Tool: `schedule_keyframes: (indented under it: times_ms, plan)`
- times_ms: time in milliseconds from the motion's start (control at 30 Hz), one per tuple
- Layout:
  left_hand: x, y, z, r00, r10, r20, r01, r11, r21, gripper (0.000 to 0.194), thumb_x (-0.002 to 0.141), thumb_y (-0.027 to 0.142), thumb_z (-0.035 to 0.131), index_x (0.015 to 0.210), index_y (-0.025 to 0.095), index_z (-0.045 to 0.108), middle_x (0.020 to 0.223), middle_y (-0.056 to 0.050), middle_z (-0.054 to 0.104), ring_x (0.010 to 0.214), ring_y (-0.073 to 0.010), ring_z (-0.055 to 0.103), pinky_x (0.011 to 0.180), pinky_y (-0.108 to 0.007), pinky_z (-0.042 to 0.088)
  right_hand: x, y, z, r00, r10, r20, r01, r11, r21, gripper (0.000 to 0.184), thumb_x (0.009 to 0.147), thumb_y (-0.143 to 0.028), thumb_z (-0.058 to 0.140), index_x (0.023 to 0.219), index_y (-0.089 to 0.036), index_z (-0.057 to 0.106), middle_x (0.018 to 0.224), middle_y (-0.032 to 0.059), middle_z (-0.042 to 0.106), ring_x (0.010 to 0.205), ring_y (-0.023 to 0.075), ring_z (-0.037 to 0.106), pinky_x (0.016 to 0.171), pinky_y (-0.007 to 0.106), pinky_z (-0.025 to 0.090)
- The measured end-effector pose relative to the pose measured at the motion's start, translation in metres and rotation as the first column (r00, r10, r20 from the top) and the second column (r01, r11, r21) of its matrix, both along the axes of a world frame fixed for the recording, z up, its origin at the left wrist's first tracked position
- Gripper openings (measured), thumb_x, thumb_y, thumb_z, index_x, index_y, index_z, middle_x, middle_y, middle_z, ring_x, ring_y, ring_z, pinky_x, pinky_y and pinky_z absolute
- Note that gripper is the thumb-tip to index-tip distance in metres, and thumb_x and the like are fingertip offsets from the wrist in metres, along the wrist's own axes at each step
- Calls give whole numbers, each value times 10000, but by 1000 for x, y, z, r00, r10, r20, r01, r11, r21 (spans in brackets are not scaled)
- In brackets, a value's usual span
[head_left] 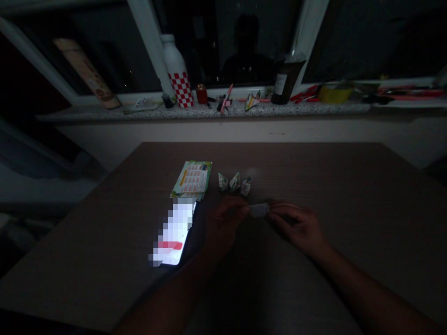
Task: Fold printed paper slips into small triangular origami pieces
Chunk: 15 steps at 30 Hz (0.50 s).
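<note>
Between my two hands is a small folded piece of printed paper, held just above the table. My left hand pinches its left end between thumb and fingers. At its right end, my right hand grips it the same way. Just beyond my hands, three small folded paper pieces stand in a row on the table. A stack of printed paper sheets lies to their left. Nearer to me, left of my left hand, rests a phone with a lit screen, partly blurred out.
The brown table reaches a wall below a stone windowsill. On the sill stand a white bottle with red checks, a tan cylinder, a small red jar, a dark labelled pouch and another folded paper piece.
</note>
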<state>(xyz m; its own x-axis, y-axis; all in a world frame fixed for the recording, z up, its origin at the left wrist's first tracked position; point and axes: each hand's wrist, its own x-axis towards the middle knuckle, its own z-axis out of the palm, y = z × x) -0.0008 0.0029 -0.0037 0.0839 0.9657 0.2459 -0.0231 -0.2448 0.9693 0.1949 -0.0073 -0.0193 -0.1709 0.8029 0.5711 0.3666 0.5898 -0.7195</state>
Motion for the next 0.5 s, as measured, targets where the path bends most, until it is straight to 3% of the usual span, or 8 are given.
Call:
schedule_keyframes:
  times_ms: [500]
  plan:
    - [-2, 1, 2, 999, 48, -25, -49, 998, -25, 104, 769, 286, 660, 772, 183, 674, 817, -20, 651, 801, -174, 593, 748, -292, 464, 1, -1, 4, 999, -40, 33, 42, 996, -80, 69, 835, -220, 620, 809, -195, 679, 811, 62, 714, 756, 191, 684, 678, 300, 552]
